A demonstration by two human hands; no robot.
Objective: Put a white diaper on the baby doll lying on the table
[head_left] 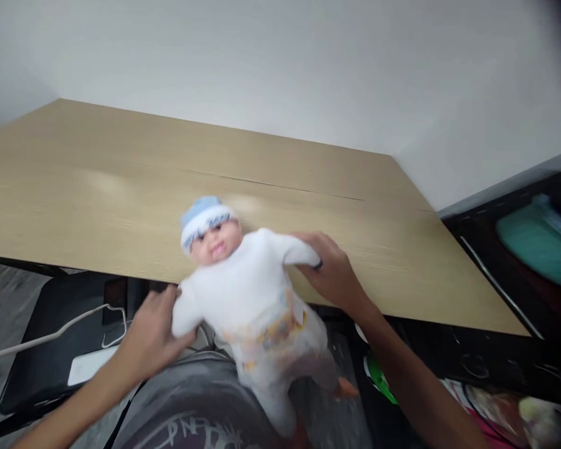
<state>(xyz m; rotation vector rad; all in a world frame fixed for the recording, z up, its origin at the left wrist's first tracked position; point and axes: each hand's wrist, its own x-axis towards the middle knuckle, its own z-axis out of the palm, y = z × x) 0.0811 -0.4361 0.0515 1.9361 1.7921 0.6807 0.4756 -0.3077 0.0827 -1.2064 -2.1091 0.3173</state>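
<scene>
A baby doll (250, 293) in a white suit and a blue-and-white knit cap is held up at the near edge of a light wooden table (121, 187). My left hand (152, 333) grips the doll's arm on the left side. On the other side, my right hand (331, 271) holds the doll's other arm, with a dark ring on one finger. The doll's legs hang down over my lap, its face turned toward me. The picture is blurred by motion.
A white cable (51, 333) and a white flat item (91, 365) lie on a dark surface at lower left. At right stands a dark bin (495, 249) with a teal object (537, 240) in it. Colourful items (486, 408) lie at lower right.
</scene>
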